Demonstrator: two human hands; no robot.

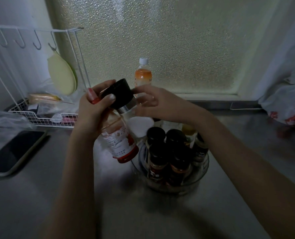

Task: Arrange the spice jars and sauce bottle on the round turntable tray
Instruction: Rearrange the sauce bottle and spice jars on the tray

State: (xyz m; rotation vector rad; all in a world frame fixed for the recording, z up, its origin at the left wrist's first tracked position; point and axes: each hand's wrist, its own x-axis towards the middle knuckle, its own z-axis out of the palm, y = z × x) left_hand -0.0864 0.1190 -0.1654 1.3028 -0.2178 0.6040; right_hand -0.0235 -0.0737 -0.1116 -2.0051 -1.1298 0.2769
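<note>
My left hand (pixel 91 111) grips a clear sauce bottle (pixel 117 140) with a white and red label, tilted over the counter just left of the tray. The same hand's thumb presses a black-lidded jar (pixel 117 94) with a silver band against the bottle's top. My right hand (pixel 153 104) reaches in from the right with fingers apart, and its fingertips touch the black lid. Below it stands the clear round turntable tray (pixel 201 171), holding several black-capped spice jars (pixel 158 163) and a white-lidded jar (pixel 140 125). The tray's back is hidden by my hand.
An orange drink bottle (pixel 143 75) stands by the frosted window. A white wire rack (pixel 45 118) with a hanging green disc (pixel 62 76) is at the left. A phone (pixel 14 152) lies on the grey counter front left. A plastic bag (pixel 284 100) sits at the right.
</note>
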